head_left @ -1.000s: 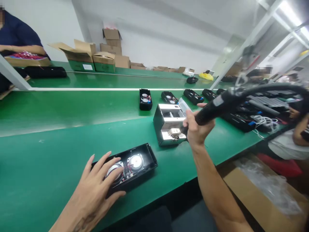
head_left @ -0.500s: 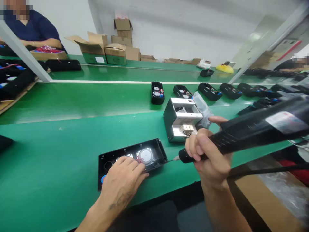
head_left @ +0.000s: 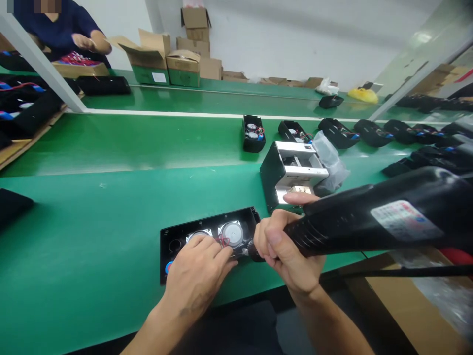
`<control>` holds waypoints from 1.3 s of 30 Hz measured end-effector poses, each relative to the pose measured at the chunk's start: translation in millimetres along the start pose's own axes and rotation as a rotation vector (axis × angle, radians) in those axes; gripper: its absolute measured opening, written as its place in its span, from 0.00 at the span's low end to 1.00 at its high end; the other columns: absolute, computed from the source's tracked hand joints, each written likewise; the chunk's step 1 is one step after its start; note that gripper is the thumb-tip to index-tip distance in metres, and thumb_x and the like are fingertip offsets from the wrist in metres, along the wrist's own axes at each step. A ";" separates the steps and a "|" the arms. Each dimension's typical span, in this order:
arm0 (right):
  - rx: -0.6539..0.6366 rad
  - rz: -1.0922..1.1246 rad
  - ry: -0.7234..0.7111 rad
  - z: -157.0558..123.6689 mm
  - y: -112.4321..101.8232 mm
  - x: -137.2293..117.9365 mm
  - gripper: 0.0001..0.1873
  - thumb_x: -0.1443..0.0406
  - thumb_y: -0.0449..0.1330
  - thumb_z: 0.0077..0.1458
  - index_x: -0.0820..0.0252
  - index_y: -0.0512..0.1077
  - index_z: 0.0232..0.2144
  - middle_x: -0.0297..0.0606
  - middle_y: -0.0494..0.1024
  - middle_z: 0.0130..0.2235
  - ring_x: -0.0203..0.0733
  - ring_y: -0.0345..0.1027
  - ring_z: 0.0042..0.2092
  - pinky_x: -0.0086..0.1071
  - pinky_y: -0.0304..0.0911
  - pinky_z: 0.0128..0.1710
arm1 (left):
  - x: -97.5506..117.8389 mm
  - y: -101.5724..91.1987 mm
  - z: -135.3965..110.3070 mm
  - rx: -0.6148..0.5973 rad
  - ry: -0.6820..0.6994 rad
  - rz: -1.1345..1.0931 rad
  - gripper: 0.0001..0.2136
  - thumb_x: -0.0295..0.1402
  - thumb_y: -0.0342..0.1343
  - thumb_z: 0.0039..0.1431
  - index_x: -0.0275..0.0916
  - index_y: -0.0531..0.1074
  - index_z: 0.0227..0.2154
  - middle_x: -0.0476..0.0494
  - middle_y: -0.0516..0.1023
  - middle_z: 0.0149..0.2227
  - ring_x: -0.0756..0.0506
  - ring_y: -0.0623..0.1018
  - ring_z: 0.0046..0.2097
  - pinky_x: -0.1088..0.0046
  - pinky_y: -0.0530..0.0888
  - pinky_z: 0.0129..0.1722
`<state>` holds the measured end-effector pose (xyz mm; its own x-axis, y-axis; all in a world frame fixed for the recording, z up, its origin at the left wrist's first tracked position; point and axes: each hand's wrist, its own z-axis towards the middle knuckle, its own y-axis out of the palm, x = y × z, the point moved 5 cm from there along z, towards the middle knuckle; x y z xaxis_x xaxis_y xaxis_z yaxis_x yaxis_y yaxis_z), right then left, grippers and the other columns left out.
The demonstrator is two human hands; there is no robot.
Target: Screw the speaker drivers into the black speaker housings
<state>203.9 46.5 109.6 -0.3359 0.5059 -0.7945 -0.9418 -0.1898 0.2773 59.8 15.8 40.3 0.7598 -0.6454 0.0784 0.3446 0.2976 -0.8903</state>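
- The speaker housing [head_left: 177,235] lies open side up on the green tabletop [head_left: 92,231], close to the near edge. Its long axis runs left to right, with the right end a little farther off.
- Two round drivers [head_left: 231,233] sit in its right half, with a red wire [head_left: 221,240] between them.
- The left hand [head_left: 195,273] rests on the housing. Its fingers [head_left: 216,251] are loosely together, lying over the left driver and touching the wire.
- The right hand [head_left: 284,249] has its fingers [head_left: 271,241] wrapped tight around the nose of an electric screwdriver [head_left: 369,222].
- The screwdriver slants down from the right, and its tip points left at the housing's near right corner. The tip seems to touch there, though the spot is blurred.
- A metal box [head_left: 291,172] stands just behind.
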 end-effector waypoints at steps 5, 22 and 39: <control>0.003 0.001 0.028 0.9 1.4 5.3 0.19 0.69 0.62 0.64 0.47 0.64 0.53 0.19 0.65 0.23 0.29 0.59 0.18 0.26 0.59 0.18 | -1.2 0.4 -0.4 -0.005 -0.003 -0.013 0.07 0.34 0.57 0.70 0.40 0.75 0.34 0.48 0.76 0.29 0.42 0.75 0.33 0.60 0.67 0.36; 0.088 0.108 -0.058 1.3 -3.7 -15.7 0.18 0.69 0.60 0.65 0.49 0.68 0.55 0.20 0.61 0.21 0.28 0.52 0.16 0.27 0.54 0.16 | -0.6 -4.0 -0.2 0.048 -0.022 -0.038 0.08 0.33 0.55 0.73 0.43 0.79 0.44 0.52 0.79 0.28 0.45 0.76 0.31 0.62 0.68 0.37; 0.058 -0.048 -0.008 0.2 -3.9 -0.1 0.18 0.69 0.61 0.64 0.47 0.66 0.53 0.19 0.64 0.22 0.29 0.58 0.17 0.27 0.59 0.16 | -3.2 -1.9 -1.4 0.003 -0.041 -0.035 0.11 0.36 0.55 0.72 0.41 0.76 0.33 0.50 0.77 0.27 0.43 0.75 0.31 0.62 0.67 0.35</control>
<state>207.5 47.3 108.7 -0.2899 0.5204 -0.8032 -0.9559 -0.1162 0.2697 55.9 16.3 41.1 0.7693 -0.6260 0.1274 0.3727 0.2778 -0.8854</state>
